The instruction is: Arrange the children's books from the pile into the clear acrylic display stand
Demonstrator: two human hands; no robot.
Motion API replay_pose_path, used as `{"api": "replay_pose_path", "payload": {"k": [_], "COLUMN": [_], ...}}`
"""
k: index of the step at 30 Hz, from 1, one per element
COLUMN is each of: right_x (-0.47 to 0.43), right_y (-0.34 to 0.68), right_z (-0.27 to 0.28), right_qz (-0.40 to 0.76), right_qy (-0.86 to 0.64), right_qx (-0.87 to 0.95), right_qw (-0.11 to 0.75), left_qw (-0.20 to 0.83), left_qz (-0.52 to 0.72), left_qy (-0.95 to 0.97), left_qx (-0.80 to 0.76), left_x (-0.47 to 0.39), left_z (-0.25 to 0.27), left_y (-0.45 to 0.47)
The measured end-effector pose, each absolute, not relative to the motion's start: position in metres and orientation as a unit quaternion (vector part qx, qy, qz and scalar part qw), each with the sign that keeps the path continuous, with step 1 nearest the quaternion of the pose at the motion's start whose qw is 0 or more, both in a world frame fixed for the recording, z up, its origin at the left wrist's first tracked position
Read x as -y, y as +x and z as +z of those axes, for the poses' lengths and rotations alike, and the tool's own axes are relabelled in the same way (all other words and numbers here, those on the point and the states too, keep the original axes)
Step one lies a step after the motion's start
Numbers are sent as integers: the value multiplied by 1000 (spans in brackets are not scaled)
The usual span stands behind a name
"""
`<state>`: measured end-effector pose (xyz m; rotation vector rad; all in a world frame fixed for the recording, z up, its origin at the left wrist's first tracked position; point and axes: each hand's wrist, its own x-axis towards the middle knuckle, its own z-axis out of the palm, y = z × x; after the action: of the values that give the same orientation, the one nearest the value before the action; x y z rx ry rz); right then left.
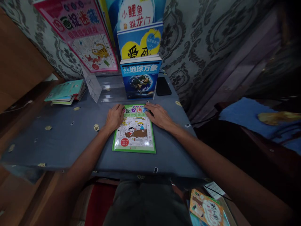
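A green-bordered picture book (135,133) lies flat on the table, its cover facing up with colourful Chinese lettering and cartoon children on a log. My left hand (115,116) is closed on its upper left edge, fingers bent at the corner. At the upper right corner, my right hand (160,115) grips the same book, with the fingers near the top edge and the thumb along the side. Just beyond the book, a clear acrylic stand (110,91) holds a blue book with a globe (141,81) and other upright books.
A pink-bordered book (91,47) stands at the back left. Behind the globe book are a yellow-and-blue book (125,40) and another blue book (157,12). A black phone (163,86) lies right of the stand; stacked books (67,91) lie left. More books (207,207) sit below the table.
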<state>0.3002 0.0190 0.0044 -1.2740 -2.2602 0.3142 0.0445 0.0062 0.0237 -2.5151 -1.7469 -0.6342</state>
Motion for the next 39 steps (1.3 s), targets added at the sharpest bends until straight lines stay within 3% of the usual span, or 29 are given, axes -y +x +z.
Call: {"api": "replay_pose_path", "payload": {"k": [20, 27, 33, 39], "right_x": [-22, -19, -24, -28], "right_y": [302, 302, 305, 308], "right_z": [4, 11, 8, 3], "right_qz": [126, 105, 128, 154], "right_qy": [-466, -460, -460, -476], "right_qx": [827, 832, 818, 791], "right_qw": [287, 292, 320, 354], "left_qw": [15, 5, 57, -45], "left_qz": [-199, -175, -109, -175], "left_qy": [-814, -838, -862, -882], "left_qx": [546, 516, 493, 435], "left_x": [-6, -13, -9, -1], "left_z": [27, 31, 42, 39], "left_y": [43, 31, 46, 89]}}
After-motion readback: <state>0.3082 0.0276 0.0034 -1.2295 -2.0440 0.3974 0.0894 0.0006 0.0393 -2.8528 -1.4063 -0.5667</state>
